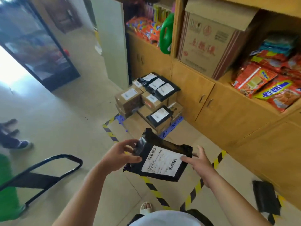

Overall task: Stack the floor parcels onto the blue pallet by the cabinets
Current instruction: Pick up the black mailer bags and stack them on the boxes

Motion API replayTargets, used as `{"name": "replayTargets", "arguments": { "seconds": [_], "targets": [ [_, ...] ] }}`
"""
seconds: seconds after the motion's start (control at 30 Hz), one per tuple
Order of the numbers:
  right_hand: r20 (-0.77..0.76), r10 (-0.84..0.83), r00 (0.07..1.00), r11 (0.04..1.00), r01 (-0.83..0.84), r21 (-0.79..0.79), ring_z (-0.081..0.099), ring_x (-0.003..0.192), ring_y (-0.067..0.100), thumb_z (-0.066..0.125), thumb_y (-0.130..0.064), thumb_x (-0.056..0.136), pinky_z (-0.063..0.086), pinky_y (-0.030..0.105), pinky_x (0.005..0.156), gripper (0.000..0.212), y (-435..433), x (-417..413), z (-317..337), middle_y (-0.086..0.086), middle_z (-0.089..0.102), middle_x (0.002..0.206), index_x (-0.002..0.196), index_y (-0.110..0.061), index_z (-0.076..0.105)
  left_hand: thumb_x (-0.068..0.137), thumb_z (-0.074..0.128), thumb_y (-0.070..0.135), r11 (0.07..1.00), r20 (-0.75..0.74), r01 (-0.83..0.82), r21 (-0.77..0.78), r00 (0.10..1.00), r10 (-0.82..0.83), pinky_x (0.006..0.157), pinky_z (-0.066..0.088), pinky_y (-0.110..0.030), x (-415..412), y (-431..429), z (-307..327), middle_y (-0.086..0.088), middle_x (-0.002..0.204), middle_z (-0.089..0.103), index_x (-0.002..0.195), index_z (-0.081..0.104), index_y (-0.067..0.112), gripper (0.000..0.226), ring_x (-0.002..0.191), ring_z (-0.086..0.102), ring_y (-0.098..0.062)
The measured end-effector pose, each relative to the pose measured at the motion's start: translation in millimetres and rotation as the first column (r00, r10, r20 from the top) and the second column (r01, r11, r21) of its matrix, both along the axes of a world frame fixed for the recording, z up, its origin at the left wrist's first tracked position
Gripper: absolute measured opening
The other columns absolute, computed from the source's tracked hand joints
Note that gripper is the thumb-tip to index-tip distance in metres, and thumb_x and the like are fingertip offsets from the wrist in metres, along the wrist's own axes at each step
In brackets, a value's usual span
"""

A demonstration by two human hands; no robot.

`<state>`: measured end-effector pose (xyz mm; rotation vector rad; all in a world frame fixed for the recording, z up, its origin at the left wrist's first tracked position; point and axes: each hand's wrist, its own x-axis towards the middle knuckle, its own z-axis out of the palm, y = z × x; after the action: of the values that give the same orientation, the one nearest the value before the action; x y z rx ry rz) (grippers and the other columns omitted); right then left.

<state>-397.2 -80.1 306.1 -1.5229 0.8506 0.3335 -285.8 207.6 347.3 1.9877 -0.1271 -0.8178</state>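
Observation:
I hold a black mailer parcel point(160, 158) with a white barcode label in front of me, above the floor. My left hand point(119, 155) grips its left edge, thumb on top. My right hand point(199, 162) holds its right edge, thumb pressed on the label. Ahead lies the blue pallet point(169, 130) against the wooden cabinets point(195, 93). Several brown boxes point(128, 99) and black mailers point(160, 116) are stacked on the pallet. One more black parcel point(266, 197) lies on the floor at the right.
Yellow-black tape point(193, 192) marks squares on the tiled floor. A black metal frame point(48, 175) stands at the left, another person's shoes point(22, 144) beyond it. Cabinet shelves hold snack bags point(267, 84), a carton point(210, 41) and a green jug point(167, 34). My sandalled foot point(146, 207) is below.

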Motion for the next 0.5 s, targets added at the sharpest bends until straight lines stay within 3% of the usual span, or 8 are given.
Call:
{"name": "replayTargets", "arguments": {
  "seconds": [0.07,0.17,0.23,0.33,0.4,0.5],
  "targets": [
    [0.018,0.185,0.983,0.957,-0.176,-0.230,0.035,0.142,0.025,0.081,-0.025,0.081,0.037,0.044,0.108,0.099,14,25,4,-0.001,0.032,0.154,0.155,-0.039,0.017,0.068,0.087,0.018,0.997,0.040,0.073,0.032,0.996,-0.074,0.081,0.057,-0.027,29,18,2,0.012,0.113,0.060,0.124,0.062,0.035,0.063,0.100,0.062,-0.006],
    [-0.064,0.519,0.852,0.764,-0.496,-0.412,0.027,0.146,0.019,0.080,-0.029,0.082,0.033,0.039,0.115,0.091,26,60,11,-0.009,0.024,0.160,0.152,-0.048,0.025,0.064,0.087,0.025,0.978,0.063,0.191,0.080,0.978,-0.197,0.090,0.056,-0.031,74,38,2,0.016,0.113,0.060,0.126,0.062,0.037,0.068,0.104,0.060,-0.005],
    [-0.132,0.626,0.769,0.679,-0.620,-0.393,0.036,0.141,0.014,0.078,-0.028,0.081,0.037,0.032,0.110,0.081,33,86,15,-0.015,0.034,0.154,0.148,-0.045,0.036,0.062,0.088,0.026,0.969,0.060,0.236,0.075,0.969,-0.241,0.092,0.055,-0.030,105,43,0,0.017,0.113,0.060,0.122,0.062,0.040,0.067,0.106,0.058,-0.006],
    [-0.134,0.664,0.736,0.678,-0.668,-0.308,0.057,0.118,0.011,0.078,-0.020,0.080,0.050,0.031,0.099,0.059,42,130,13,-0.017,0.058,0.125,0.131,-0.038,0.054,0.066,0.088,0.013,0.960,0.042,0.279,0.029,0.959,-0.280,0.088,0.049,-0.022,154,42,-3,0.017,0.109,0.058,0.118,0.060,0.043,0.066,0.106,0.057,-0.008],
    [-0.125,0.667,0.734,0.680,-0.669,-0.299,0.061,0.109,0.011,0.080,-0.020,0.078,0.054,0.033,0.093,0.053,46,164,3,-0.018,0.062,0.114,0.123,-0.037,0.059,0.069,0.086,0.010,0.957,0.025,0.284,0.051,0.958,-0.285,0.090,0.047,-0.022,187,42,-6,0.018,0.110,0.056,0.125,0.059,0.037,0.067,0.106,0.056,-0.007],
    [-0.126,0.679,0.724,0.680,-0.684,-0.266,0.060,0.109,0.014,0.082,-0.023,0.073,0.055,0.037,0.094,0.056,50,214,-14,-0.015,0.060,0.116,0.121,-0.040,0.057,0.071,0.083,0.008,0.947,-0.022,0.306,0.098,0.952,-0.305,0.099,0.047,-0.029,236,44,-14,0.016,0.118,0.055,0.130,0.058,0.033,0.069,0.112,0.053,-0.006]
  ]
}}
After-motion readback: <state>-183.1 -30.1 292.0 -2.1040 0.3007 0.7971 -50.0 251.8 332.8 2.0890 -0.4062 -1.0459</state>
